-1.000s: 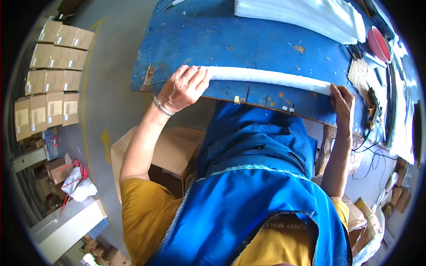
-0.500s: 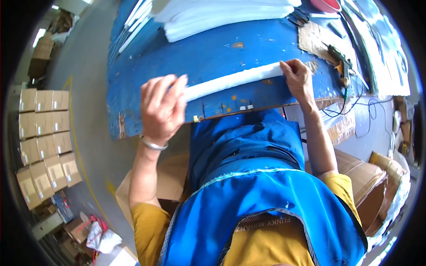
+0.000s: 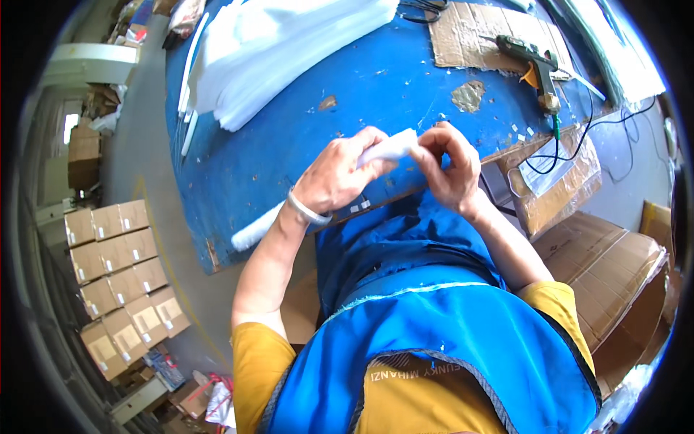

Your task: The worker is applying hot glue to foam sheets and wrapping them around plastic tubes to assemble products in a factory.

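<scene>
Rolling is what seems to be in hand: a long white foam strip (image 3: 325, 184) is held over the near edge of the blue table (image 3: 289, 130), gripped by both hands at 1 end. The left hand (image 3: 336, 181) is wrapped around the strip, fingers closed over it, a bracelet showing at the wrist. The right hand (image 3: 448, 163) is pinched on the strip's end, fingertips curled tight about the white tip just beside the left thumb. The 2 hands are nearly touching.

From the left hand the strip runs down and to the left, and its far end (image 3: 246, 235) lies on the table edge. That stretch looks already rolled or folded into a narrow tube (the blur does not let it be told which). As a judgement, the shaping along the length is mostly done, and only the end under the right hand is left to be tucked or closed; whether any glue has been put on cannot be seen.

Farther back on the table a stack of white foam sheets (image 3: 282, 50) is lying, well apart from the hands. A glue gun (image 3: 531, 58) is resting beside a cardboard piece (image 3: 470, 29) at the far right, its cable trailing over the edge. Stacked cartons (image 3: 123, 267) are standing on the floor to the left.
</scene>
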